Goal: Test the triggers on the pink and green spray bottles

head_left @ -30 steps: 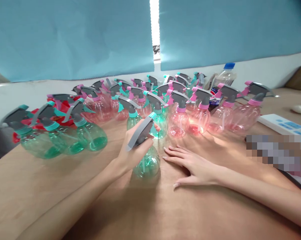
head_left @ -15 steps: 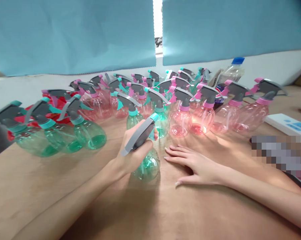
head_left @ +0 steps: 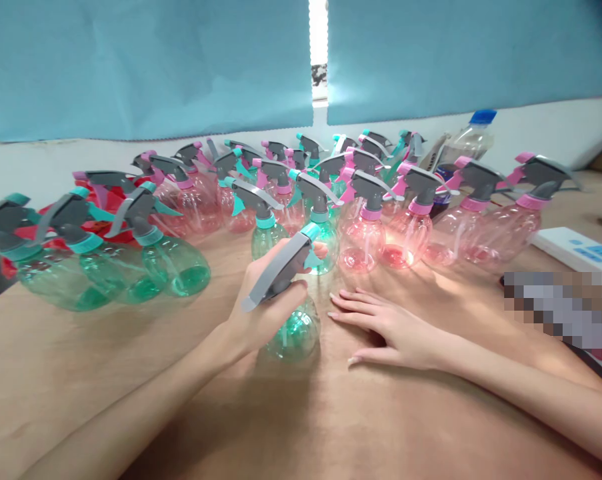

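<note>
Holding shallow liquid (head_left: 189, 283), green bottles (head_left: 173, 257) and pink bottles (head_left: 361, 240) crowd beyond the left hand (head_left: 261, 303), fingers wrapped round a spray bottle (head_left: 295, 339), and the right hand (head_left: 405, 333), fingers slightly spread.

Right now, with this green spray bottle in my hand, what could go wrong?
Your left hand grips the green spray bottle just below its spray head, so an accidental squeeze might fire it forward. Your right hand rests on the table near a pink spray bottle; sliding forward, it could tip that one over.
</note>
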Demonstrator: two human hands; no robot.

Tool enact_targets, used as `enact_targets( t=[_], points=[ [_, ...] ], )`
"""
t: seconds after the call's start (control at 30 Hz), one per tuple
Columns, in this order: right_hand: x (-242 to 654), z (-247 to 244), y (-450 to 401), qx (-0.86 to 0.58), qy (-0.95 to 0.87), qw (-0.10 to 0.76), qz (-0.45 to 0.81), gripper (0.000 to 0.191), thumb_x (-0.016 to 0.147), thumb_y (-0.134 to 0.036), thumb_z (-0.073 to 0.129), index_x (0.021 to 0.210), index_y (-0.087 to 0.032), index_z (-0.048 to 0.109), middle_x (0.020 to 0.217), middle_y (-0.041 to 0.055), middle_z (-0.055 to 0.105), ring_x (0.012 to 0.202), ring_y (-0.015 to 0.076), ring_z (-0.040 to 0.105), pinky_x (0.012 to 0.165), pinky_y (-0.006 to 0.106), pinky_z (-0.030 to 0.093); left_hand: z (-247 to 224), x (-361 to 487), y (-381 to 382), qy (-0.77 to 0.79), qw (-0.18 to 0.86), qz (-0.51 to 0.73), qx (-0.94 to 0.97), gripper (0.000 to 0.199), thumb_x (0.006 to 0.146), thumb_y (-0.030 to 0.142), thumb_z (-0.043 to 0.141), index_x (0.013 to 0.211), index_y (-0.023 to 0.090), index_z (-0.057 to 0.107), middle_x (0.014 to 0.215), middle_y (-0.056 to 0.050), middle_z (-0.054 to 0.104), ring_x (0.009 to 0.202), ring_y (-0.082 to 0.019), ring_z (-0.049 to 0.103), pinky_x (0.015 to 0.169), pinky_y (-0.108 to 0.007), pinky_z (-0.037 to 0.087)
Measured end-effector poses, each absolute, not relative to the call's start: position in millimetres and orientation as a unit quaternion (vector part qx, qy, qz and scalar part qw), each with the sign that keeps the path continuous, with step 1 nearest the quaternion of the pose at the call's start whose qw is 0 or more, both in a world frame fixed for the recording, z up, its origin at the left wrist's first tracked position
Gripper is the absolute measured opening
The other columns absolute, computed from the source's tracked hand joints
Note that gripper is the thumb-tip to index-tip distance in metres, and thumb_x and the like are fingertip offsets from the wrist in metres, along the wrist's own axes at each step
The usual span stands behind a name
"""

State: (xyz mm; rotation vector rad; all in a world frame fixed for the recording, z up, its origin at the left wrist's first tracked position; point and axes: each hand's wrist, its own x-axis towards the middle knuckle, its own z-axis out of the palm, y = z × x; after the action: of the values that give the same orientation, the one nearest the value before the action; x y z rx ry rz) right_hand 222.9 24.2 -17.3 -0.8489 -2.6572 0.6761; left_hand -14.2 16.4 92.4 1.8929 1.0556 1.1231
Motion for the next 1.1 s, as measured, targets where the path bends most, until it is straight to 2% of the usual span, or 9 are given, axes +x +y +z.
enact_targets(
  t=[0.13, 0.3, 0.47, 0.67, 1.1],
  points=[
    [222.9, -16.8, 23.5, -0.295, -0.916, 0.140, 0.234, 0.070, 0.085, -0.061, 0.059, 0.145, -0.026, 0.044, 0.155, 0.0056, 0.034, 0.144, 0.0312, 0.027, 0.116, 0.055, 0.025, 90.5, -13.6, 16.2, 0.392, 0.350, 0.442, 0.727, 0.035, 0.073, 0.014, 0.053, 0.105, 0.020, 0.064, 0.099, -0.005, 0.071, 0.086, -0.020, 0.065, 0.086, -0.036, 0.053],
    [222.9, -16.8, 23.1, -0.297, -0.917, 0.141, 0.227, 0.068, 0.087, -0.060, 0.057, 0.144, -0.026, 0.045, 0.154, 0.0052, 0.035, 0.144, 0.0304, 0.028, 0.116, 0.054, 0.026, 90.0, -13.8, 14.6, 0.399, 0.364, 0.441, 0.717, 0.040, 0.075, 0.014, 0.054, 0.112, 0.021, 0.064, 0.108, -0.005, 0.072, 0.096, -0.023, 0.067, 0.088, -0.038, 0.054],
    [223.1, -16.1, 22.7, -0.298, -0.919, 0.139, 0.218, 0.065, 0.089, -0.059, 0.054, 0.145, -0.026, 0.044, 0.154, 0.0047, 0.035, 0.144, 0.0293, 0.028, 0.116, 0.053, 0.028, 92.6, -12.1, 14.0, 0.393, 0.362, 0.435, 0.725, 0.042, 0.074, 0.012, 0.051, 0.112, 0.021, 0.066, 0.113, -0.004, 0.071, 0.112, -0.025, 0.063, 0.096, -0.039, 0.051],
    [223.0, -16.8, 22.6, -0.292, -0.918, 0.151, 0.221, 0.062, 0.091, -0.056, 0.054, 0.144, -0.024, 0.045, 0.154, 0.0060, 0.036, 0.144, 0.0291, 0.029, 0.117, 0.052, 0.027, 90.2, -13.1, 13.7, 0.406, 0.370, 0.443, 0.709, 0.039, 0.075, 0.014, 0.053, 0.111, 0.020, 0.066, 0.124, -0.006, 0.066, 0.110, -0.025, 0.063, 0.092, -0.038, 0.053],
    [223.4, -17.4, 22.7, -0.289, -0.918, 0.162, 0.220, 0.061, 0.091, -0.054, 0.055, 0.145, -0.028, 0.044, 0.154, 0.0046, 0.037, 0.143, 0.0285, 0.030, 0.117, 0.052, 0.027, 88.9, -14.0, 14.2, 0.407, 0.358, 0.444, 0.713, 0.038, 0.074, 0.015, 0.055, 0.111, 0.020, 0.065, 0.117, -0.005, 0.068, 0.096, -0.022, 0.064, 0.088, -0.037, 0.054]
  ],
)
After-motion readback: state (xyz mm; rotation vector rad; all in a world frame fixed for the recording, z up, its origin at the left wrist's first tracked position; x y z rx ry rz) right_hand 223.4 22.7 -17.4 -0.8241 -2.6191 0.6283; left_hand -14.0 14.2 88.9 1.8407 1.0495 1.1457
